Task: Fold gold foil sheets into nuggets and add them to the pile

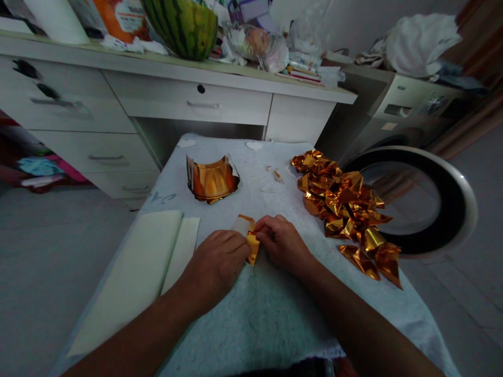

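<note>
- The gold foil piece [253, 248] lies between the hands near the middle of the cloth-covered table [251, 324]; fingers hide part of it, and its folds are hard to make out.
- The right hand [285, 243] pinches the foil's right side between thumb and forefinger. The left hand [220, 264] curls over its left side; its fingertips are partly hidden, so I cannot tell whether they pinch or only press.
- Overlap hides many pieces in the heap of folded gold foil [346, 196], making an exact count impossible; two pieces show at its near end.
- The watermelon [183, 29] is cut off by the top of the view, the forearms by the bottom.
- There is one curved stack of gold sheets [212, 180], beyond the left hand. Two pale paper layers, one wide [129, 262] and one narrow [183, 246], lie side by side at the left.
- The wide layer follows the table's left edge; the heap runs along the right edge, near the open washer door [451, 201].
- Open cloth separates the curved stack from the heap, with a few small scraps [278, 176] on it, and more spreads between the forearms.
</note>
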`<action>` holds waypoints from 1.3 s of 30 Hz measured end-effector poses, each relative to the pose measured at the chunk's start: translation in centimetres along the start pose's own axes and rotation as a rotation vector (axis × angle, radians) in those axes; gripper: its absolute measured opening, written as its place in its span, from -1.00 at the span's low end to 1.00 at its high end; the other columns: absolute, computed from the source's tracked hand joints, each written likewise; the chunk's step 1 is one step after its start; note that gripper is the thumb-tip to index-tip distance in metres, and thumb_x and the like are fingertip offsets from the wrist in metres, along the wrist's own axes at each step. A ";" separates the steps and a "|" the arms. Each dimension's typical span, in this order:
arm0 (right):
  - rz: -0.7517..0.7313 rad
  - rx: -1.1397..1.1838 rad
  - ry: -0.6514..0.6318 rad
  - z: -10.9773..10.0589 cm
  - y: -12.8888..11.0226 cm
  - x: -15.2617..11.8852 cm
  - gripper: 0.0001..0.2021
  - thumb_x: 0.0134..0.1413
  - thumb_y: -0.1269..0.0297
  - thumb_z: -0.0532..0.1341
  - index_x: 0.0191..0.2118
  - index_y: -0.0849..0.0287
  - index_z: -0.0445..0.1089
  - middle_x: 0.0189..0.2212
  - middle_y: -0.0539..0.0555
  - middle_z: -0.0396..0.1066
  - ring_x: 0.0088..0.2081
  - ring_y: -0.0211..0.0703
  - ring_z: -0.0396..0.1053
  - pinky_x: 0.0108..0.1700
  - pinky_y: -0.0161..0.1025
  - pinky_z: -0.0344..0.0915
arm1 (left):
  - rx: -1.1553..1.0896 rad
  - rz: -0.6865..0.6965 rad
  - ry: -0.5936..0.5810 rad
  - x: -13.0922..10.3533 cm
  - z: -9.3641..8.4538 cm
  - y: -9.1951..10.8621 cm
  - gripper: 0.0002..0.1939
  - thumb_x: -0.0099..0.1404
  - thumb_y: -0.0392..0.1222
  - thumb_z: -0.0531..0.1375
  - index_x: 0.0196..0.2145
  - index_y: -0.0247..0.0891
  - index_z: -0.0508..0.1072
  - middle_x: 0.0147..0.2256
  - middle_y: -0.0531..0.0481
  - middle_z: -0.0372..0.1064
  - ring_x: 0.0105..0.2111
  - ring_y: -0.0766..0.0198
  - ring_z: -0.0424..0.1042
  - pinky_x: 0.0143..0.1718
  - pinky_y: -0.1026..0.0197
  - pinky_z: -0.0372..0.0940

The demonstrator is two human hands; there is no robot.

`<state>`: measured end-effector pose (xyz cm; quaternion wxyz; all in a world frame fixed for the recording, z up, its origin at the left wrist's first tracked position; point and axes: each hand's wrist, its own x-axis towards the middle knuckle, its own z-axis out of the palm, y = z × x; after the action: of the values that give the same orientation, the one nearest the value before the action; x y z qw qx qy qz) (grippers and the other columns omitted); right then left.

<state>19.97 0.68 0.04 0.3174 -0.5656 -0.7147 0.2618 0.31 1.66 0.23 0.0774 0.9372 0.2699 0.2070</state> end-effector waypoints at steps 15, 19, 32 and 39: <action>-0.211 -0.178 -0.279 -1.5 -1.5 -0.7 -0.70 -0.14 0.50 0.19 -0.19 0.14 0.31 -0.19 0.07 0.32 -0.15 -0.07 0.21 -0.06 -0.10 0.17 | -0.156 -0.120 -0.027 -0.4 0.2 -0.1 -0.90 0.31 -0.33 0.13 -0.34 -0.25 0.45 -0.33 -0.05 0.45 -0.27 0.17 0.42 -0.18 0.06 0.35; -0.201 -0.177 -0.325 -1.7 -1.6 -0.9 -0.74 -0.08 0.42 0.28 -0.20 0.13 0.34 -0.16 0.07 0.28 -0.12 -0.07 0.18 -0.02 -0.10 0.14 | -0.165 -0.187 -0.061 -0.2 -0.3 0.0 -0.93 0.25 -0.31 0.20 -0.40 -0.24 0.43 -0.36 -0.03 0.42 -0.26 0.14 0.37 -0.19 0.02 0.30; -0.092 -0.195 -0.315 -0.9 -1.9 -0.2 -0.95 0.12 0.43 0.25 -0.35 0.17 0.39 -0.18 0.07 0.31 -0.11 -0.10 0.18 -0.01 -0.11 0.13 | -0.254 -0.314 -0.129 -0.6 -1.0 -0.3 -0.92 0.24 -0.30 0.17 -0.40 -0.20 0.44 -0.24 -0.02 0.36 -0.16 0.12 0.30 -0.11 0.00 0.24; -0.085 -0.246 -0.262 -0.3 -2.0 -0.3 -0.94 0.15 0.40 0.21 -0.36 0.18 0.35 -0.19 0.08 0.31 -0.14 -0.11 0.17 -0.05 -0.12 0.12 | -0.222 -0.348 -0.095 -0.5 -1.0 0.2 -0.86 0.27 -0.31 0.11 -0.42 -0.23 0.43 -0.28 -0.04 0.30 -0.20 0.13 0.26 -0.15 0.00 0.23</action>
<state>18.96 -0.07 1.63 0.1607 -0.5306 -0.7997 0.2303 -0.47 1.26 0.99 0.2274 0.8709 0.3992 0.1747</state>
